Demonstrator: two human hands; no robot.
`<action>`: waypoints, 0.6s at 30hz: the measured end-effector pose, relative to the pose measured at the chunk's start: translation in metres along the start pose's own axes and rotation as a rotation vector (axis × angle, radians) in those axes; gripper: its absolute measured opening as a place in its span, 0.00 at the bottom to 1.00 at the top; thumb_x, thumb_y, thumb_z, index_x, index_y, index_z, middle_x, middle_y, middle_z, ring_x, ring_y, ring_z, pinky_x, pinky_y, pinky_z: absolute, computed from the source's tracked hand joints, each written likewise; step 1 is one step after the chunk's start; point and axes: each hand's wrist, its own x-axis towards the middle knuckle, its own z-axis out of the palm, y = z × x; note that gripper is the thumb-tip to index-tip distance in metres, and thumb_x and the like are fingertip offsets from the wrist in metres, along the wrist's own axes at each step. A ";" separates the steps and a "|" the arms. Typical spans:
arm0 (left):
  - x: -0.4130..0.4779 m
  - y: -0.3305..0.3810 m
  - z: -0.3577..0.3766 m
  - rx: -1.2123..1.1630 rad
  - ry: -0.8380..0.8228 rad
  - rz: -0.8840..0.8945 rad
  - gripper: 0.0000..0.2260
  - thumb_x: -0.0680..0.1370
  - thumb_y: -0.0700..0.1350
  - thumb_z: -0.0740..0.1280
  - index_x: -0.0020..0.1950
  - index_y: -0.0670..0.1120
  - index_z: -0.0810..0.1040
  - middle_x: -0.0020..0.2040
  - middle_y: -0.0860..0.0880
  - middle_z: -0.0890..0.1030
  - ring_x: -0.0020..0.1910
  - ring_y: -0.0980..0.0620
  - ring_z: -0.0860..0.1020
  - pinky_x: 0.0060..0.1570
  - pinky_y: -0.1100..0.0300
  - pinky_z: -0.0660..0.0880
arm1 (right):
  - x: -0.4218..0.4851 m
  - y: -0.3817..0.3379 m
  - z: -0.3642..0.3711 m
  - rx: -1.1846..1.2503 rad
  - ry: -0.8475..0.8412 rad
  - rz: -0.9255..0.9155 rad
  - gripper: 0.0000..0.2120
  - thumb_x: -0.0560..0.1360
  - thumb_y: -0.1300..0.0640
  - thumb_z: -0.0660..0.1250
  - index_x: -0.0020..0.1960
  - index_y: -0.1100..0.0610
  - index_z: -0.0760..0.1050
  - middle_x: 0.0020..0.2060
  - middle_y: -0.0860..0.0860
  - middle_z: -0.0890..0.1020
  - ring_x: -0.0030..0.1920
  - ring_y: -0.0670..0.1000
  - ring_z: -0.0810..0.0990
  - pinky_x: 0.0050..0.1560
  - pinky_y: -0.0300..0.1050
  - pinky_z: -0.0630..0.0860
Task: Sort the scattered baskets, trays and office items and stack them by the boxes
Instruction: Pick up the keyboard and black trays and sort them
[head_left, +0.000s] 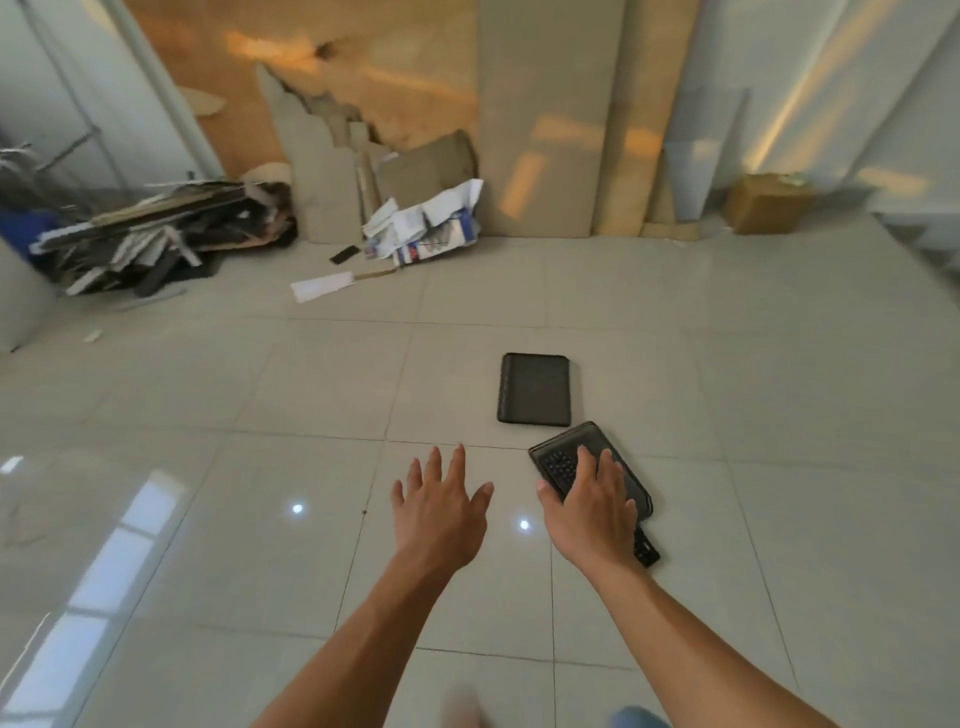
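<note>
Nearness settles which hand takes this pick: the right hand (592, 499) is spread directly over the black mesh tray (558, 464), while the left hand (441, 504) hangs over bare floor (260, 415) just to the tray's left, holding nothing. Both hands are released, fingers (586, 460) straight and splayed. Whether the right palm already touches the tray or hovers just above it cannot be told from this view. The tray lies flat on the tiles, skewed, with its long axis running from far-left to near-right, so it crosses the line of the right forearm at an angle. The hand will probably have to turn, or take a long edge, to close round it. A second flat black tray (535, 389) lies just beyond, its near right corner close to the mesh tray's far end and its long axis pointing away from the person. It sits ahead of the right fingertips and is likely the next thing to gather. A small black piece (647, 551) shows beside the right wrist, and a cardboard box (769, 202) stands well apart against the far wall.
</note>
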 end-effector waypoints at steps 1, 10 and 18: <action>0.010 0.003 0.001 0.009 -0.022 0.027 0.31 0.83 0.64 0.47 0.83 0.54 0.44 0.83 0.47 0.48 0.81 0.42 0.47 0.78 0.42 0.48 | 0.002 0.000 0.000 0.002 0.012 0.029 0.38 0.80 0.35 0.57 0.82 0.52 0.49 0.82 0.56 0.49 0.81 0.57 0.47 0.77 0.63 0.53; 0.084 0.060 0.026 0.082 -0.142 0.228 0.31 0.83 0.65 0.47 0.82 0.55 0.43 0.83 0.47 0.47 0.81 0.42 0.47 0.77 0.42 0.47 | 0.047 0.037 -0.006 0.054 0.082 0.269 0.38 0.80 0.35 0.57 0.82 0.52 0.50 0.82 0.56 0.49 0.81 0.57 0.47 0.77 0.62 0.54; 0.168 0.129 0.040 0.161 -0.205 0.317 0.31 0.83 0.65 0.47 0.82 0.55 0.45 0.83 0.47 0.48 0.81 0.42 0.47 0.77 0.42 0.48 | 0.129 0.083 -0.018 0.098 0.097 0.412 0.37 0.81 0.35 0.57 0.81 0.53 0.52 0.82 0.57 0.51 0.81 0.58 0.49 0.76 0.64 0.57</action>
